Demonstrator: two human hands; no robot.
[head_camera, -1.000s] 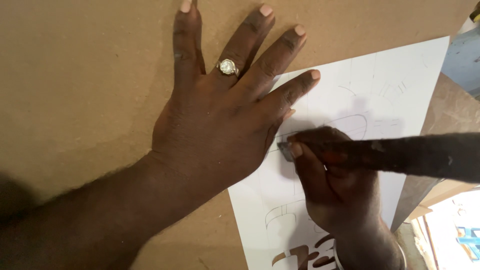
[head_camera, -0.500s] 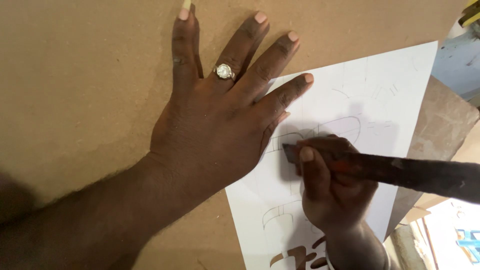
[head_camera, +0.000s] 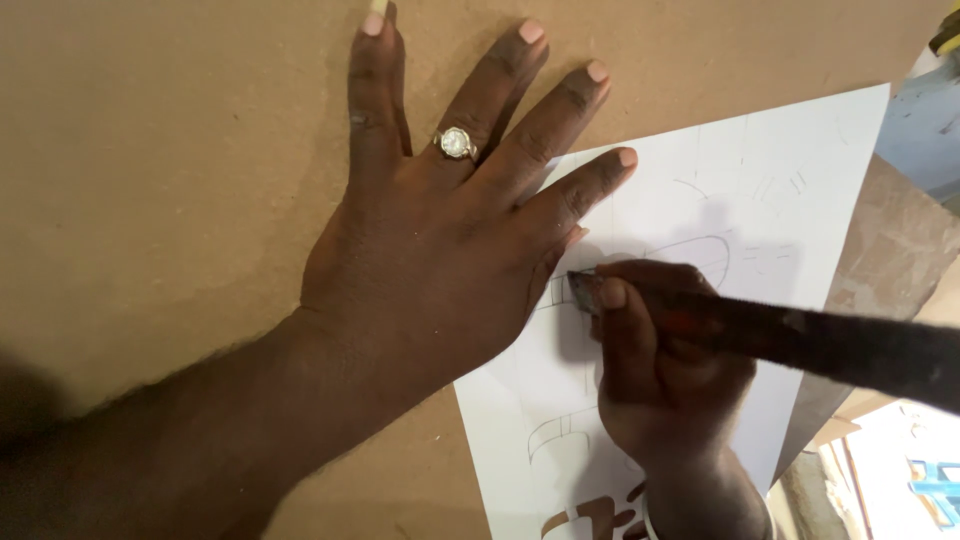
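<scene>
Pressing flat, our left hand (head_camera: 440, 270) lies with fingers spread and released across the brown board (head_camera: 180, 150) and the left edge of the white paper sheet (head_camera: 790, 180); a ring (head_camera: 456, 142) sits on one finger; our right hand (head_camera: 665, 375), just right of it, is clenched around a dark knife (head_camera: 800, 335), its tip touching the pencilled outlines at the sheet's middle; cut shapes show at the near edge.

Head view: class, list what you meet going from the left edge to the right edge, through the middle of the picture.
Brown board → left hand pressed flat, with a ring → right hand gripping a dark tool on the white sheet → the tool's long handle, reaching the right edge.
</scene>
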